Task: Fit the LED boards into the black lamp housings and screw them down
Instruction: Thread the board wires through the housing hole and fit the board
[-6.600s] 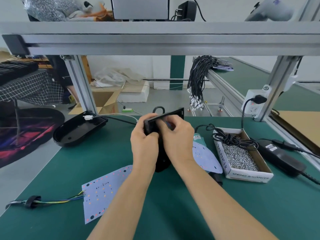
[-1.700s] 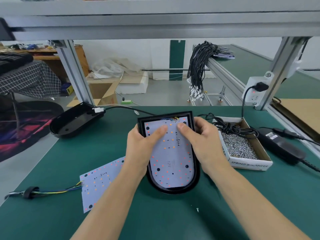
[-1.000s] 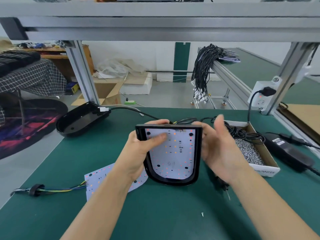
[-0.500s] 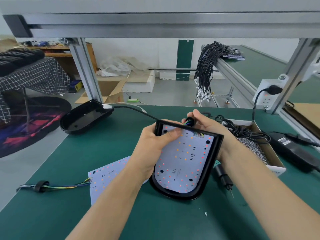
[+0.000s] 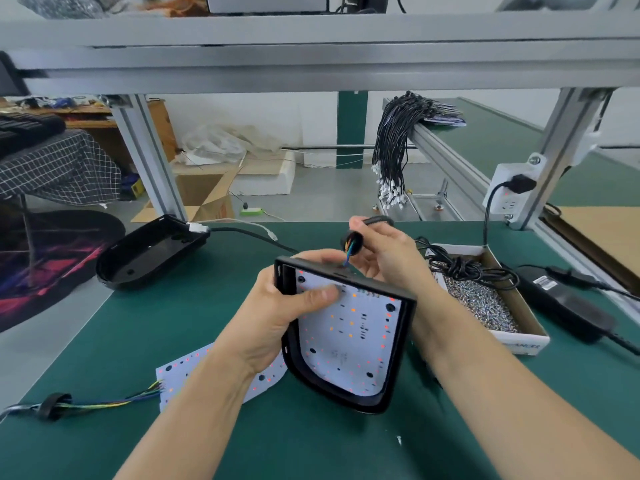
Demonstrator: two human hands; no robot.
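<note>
I have the black lamp housing [image 5: 398, 351] tilted up off the green bench [image 5: 311, 441] in the middle of the scene, its straight end far and its rounded end near and low. The white LED board [image 5: 349, 341] sits inside it. My left hand [image 5: 277, 313] grips the housing's far left corner, thumb pressed flat on the board, the other fingers curled behind the wall. My right hand [image 5: 388, 258] is just beyond the far edge, pinching the black grommet [image 5: 353, 241] on the board's coloured wires.

Near left on the bench lies a second LED board [image 5: 194, 375], partly under my left wrist, its coloured wire tail [image 5: 104, 405] trailing left. Far left sits an empty black housing [image 5: 149, 254] with a cable at its end. To the right stands a cardboard box of screws [image 5: 485, 303], a coiled black cord draped over its far end, and beyond it a black power adapter [image 5: 568, 303].
</note>
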